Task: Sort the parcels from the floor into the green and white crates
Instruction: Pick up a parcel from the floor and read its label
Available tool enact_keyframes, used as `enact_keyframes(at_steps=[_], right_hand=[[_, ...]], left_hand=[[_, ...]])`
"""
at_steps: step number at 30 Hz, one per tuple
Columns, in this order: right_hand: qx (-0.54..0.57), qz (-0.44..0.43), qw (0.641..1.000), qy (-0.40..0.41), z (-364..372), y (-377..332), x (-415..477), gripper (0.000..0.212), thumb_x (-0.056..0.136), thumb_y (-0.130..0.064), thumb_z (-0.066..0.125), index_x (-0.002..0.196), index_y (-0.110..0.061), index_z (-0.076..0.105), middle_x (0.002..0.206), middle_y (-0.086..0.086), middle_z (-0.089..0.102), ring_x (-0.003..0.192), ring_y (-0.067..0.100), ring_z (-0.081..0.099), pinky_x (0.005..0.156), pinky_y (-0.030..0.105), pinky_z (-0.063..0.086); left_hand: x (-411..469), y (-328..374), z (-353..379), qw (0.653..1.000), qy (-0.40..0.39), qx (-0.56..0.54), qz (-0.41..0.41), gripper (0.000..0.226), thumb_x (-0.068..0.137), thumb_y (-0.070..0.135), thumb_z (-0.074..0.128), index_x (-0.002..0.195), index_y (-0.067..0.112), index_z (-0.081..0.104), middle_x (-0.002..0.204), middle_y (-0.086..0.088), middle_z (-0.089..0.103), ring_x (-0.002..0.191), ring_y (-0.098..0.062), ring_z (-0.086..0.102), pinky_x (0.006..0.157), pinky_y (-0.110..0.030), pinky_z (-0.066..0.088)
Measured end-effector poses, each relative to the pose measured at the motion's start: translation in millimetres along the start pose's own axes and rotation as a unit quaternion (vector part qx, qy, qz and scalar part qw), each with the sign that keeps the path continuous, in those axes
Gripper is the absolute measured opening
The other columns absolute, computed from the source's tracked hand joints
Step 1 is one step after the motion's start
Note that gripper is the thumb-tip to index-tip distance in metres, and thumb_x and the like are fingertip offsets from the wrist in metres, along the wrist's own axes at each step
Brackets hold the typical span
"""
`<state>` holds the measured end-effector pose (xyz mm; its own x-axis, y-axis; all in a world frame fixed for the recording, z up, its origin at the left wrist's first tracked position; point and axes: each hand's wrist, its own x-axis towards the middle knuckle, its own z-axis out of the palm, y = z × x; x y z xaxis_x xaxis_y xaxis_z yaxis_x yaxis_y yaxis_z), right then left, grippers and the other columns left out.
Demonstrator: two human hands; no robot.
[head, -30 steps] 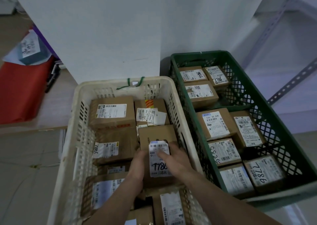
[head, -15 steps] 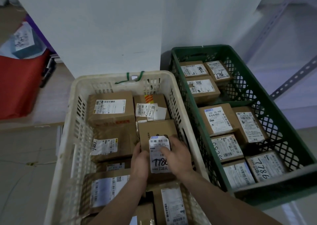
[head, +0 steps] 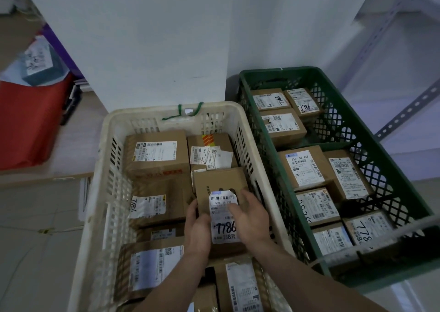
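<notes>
A white crate (head: 112, 131) on the left holds several brown cardboard parcels with white labels. A green crate (head: 342, 90) beside it on the right holds several more. Both my hands are inside the white crate on one parcel (head: 219, 183) whose label reads 7786. My left hand (head: 196, 226) grips its left edge. My right hand (head: 250, 216) lies over its right side, fingers on the label. The parcel rests on other parcels near the crate's right wall.
A white wall or panel (head: 166, 38) stands right behind both crates. A red bag (head: 28, 121) and a small teal package (head: 40, 62) lie on a low surface at the left. Metal shelving struts (head: 404, 114) run at the right. Tiled floor (head: 35, 240) shows at the lower left.
The view has tilted slightly, so the crates sit lower in the picture. My hands stay on the 7786 parcel, which has barely shifted in the white crate.
</notes>
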<state>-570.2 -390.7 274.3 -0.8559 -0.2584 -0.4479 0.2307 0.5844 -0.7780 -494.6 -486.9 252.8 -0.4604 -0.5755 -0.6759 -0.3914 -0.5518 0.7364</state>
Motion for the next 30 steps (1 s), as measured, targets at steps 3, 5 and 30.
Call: enact_keyframes(at_steps=[3, 5, 30], right_hand=[[-0.007, 0.0, 1.0, 0.003, 1, 4, 3, 0.034, 0.094, -0.017, 0.068, 0.127, -0.009, 0.065, 0.084, -0.021, 0.053, 0.078, 0.001, 0.055, 0.084, 0.03, 0.049], [-0.016, 0.01, 1.0, -0.005, 4, 2, 4, 0.025, 0.093, -0.024, 0.068, 0.117, -0.021, 0.066, 0.089, -0.014, 0.056, 0.089, 0.012, 0.059, 0.09, 0.033, 0.051], [-0.18, -0.126, 0.975, -0.019, 19, -59, -7, 0.048, 0.09, -0.034, 0.066, 0.136, -0.029, 0.056, 0.12, 0.0, 0.07, 0.112, 0.028, 0.065, 0.095, 0.041, 0.053]], left_hand=[[5, -6, 1, 1.0, -0.002, -0.001, -0.002, 0.062, 0.084, 0.006, 0.051, 0.133, 0.043, 0.055, 0.111, -0.003, 0.074, 0.099, -0.026, 0.072, 0.085, -0.053, 0.059], [8, -11, 1, 1.0, -0.002, -0.002, -0.005, 0.063, 0.083, 0.009, 0.052, 0.134, 0.046, 0.052, 0.109, -0.001, 0.075, 0.099, -0.026, 0.073, 0.087, -0.055, 0.058], [-26, 50, -39, 0.998, 0.058, 0.019, -0.011, 0.057, 0.081, 0.011, 0.057, 0.135, 0.021, 0.04, 0.112, -0.007, 0.063, 0.099, -0.029, 0.063, 0.09, -0.053, 0.054]])
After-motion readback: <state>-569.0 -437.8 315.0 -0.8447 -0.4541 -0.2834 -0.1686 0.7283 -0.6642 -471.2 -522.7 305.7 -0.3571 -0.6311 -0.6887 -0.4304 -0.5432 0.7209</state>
